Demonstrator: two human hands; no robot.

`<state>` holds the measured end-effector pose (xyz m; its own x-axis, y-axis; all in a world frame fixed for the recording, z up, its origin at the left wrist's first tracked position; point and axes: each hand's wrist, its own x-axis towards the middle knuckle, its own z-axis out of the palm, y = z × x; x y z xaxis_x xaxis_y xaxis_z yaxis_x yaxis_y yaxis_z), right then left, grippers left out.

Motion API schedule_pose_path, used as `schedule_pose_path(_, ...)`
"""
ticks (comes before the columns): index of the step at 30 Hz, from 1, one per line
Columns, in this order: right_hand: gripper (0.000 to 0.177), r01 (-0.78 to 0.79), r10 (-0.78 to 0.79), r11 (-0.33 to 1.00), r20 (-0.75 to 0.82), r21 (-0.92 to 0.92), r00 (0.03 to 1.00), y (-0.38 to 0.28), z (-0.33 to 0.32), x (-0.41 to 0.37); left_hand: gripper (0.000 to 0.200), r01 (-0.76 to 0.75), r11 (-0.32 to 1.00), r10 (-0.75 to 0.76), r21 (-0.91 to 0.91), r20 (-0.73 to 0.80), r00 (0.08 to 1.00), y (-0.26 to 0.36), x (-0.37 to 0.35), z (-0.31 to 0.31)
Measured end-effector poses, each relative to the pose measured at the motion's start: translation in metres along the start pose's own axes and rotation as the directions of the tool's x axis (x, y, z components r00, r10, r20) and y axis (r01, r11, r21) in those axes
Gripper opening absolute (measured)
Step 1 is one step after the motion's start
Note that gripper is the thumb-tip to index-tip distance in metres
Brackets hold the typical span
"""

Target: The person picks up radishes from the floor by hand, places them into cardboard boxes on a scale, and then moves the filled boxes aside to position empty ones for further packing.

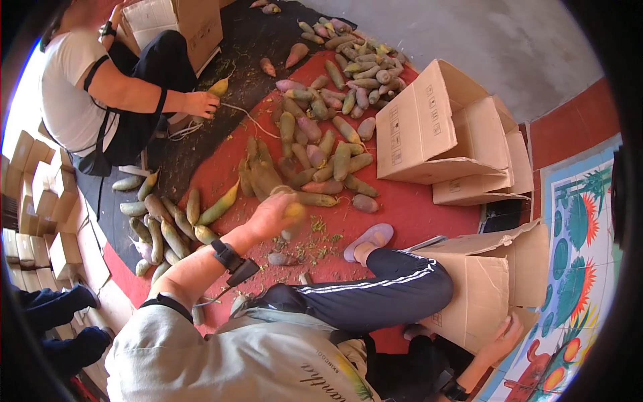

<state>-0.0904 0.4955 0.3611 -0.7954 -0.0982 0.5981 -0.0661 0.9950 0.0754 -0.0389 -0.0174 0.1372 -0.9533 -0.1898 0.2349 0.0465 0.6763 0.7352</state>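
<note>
My left hand reaches over the red mat, its fingers closed round a yellowish radish that is blurred and mostly hidden. Just beyond it lies a brownish, finger-shaped cluster that I cannot make out clearly. Long green and pinkish radishes lie heaped ahead of this hand, with a smaller group to its left. Low on the right, my right hand grips the edge of an open cardboard box beside my bent leg.
Another open cardboard box lies tilted to the right of the heap. At upper left a co-worker sits with one hand near a yellowish radish. Stacked small boxes stand along the left; a tiled picture panel borders the right.
</note>
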Motion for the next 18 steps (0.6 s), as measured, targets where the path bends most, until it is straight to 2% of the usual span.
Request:
schedule_pose_path(1, 0.022, -0.001, -0.001, 0.994, 0.021, 0.105, 1.000, -0.017, -0.001, 0.003, 0.043, -0.010, 1.000, 0.010, 0.006, -0.002, 1.000, 0.022, 0.014, -0.006)
schedule_pose_path(2, 0.022, -0.002, -0.007, 0.978, 0.040, 0.210, 0.999, -0.034, -0.002, 0.005, 0.045, -0.098, 0.995, 0.098, 0.013, 0.015, 0.995, 0.044, 0.027, -0.011)
schedule_pose_path(3, 0.022, -0.005, -0.002, 0.976, 0.031, 0.217, 1.000, -0.050, -0.004, 0.007, 0.046, -0.186, 0.982, 0.185, 0.018, 0.034, 0.982, 0.063, 0.039, -0.016)
schedule_pose_path(5, 0.021, -0.032, -0.038, 0.923, 0.173, 0.383, 0.984, -0.083, -0.006, 0.010, 0.049, -0.318, 0.948, 0.317, 0.001, 0.066, 0.946, 0.097, 0.054, -0.018)
schedule_pose_path(6, 0.021, -0.031, -0.035, 0.921, 0.162, 0.389, 0.986, -0.101, -0.007, 0.011, 0.049, -0.388, 0.922, 0.388, -0.011, 0.063, 0.920, 0.113, 0.059, -0.017)
schedule_pose_path(8, 0.024, -0.009, -0.182, 0.806, 0.263, 0.593, 0.947, -0.135, -0.010, 0.015, 0.048, -0.495, 0.867, 0.498, -0.052, 0.069, 0.864, 0.146, 0.067, -0.017)
schedule_pose_path(11, 0.033, 0.038, -0.326, 0.678, 0.254, 0.734, 0.911, -0.171, -0.011, 0.018, 0.045, -0.604, 0.787, 0.615, -0.128, 0.084, 0.784, 0.184, 0.073, -0.008)
schedule_pose_path(12, 0.036, 0.130, -0.393, 0.689, 0.216, 0.713, 0.894, -0.178, -0.010, 0.019, 0.044, -0.647, 0.749, 0.660, -0.144, 0.073, 0.747, 0.194, 0.073, -0.005)
schedule_pose_path(14, 0.039, 0.138, -0.434, 0.663, 0.227, 0.736, 0.872, -0.192, -0.013, 0.022, 0.043, -0.659, 0.727, 0.681, -0.192, 0.081, 0.728, 0.214, 0.071, 0.002)
schedule_pose_path(15, 0.042, 0.185, -0.458, 0.645, 0.181, 0.742, 0.870, -0.196, -0.012, 0.022, 0.042, -0.672, 0.708, 0.698, -0.216, 0.073, 0.712, 0.222, 0.071, 0.005)
schedule_pose_path(16, 0.037, 0.243, -0.441, 0.665, 0.109, 0.706, 0.891, -0.201, -0.014, 0.022, 0.041, -0.674, 0.707, 0.701, -0.212, 0.088, 0.708, 0.226, 0.069, 0.010)
schedule_pose_path(18, 0.024, 0.257, -0.382, 0.682, 0.034, 0.684, 0.923, -0.195, -0.005, 0.017, 0.042, -0.669, 0.710, 0.699, -0.218, 0.106, 0.707, 0.231, 0.066, 0.017)
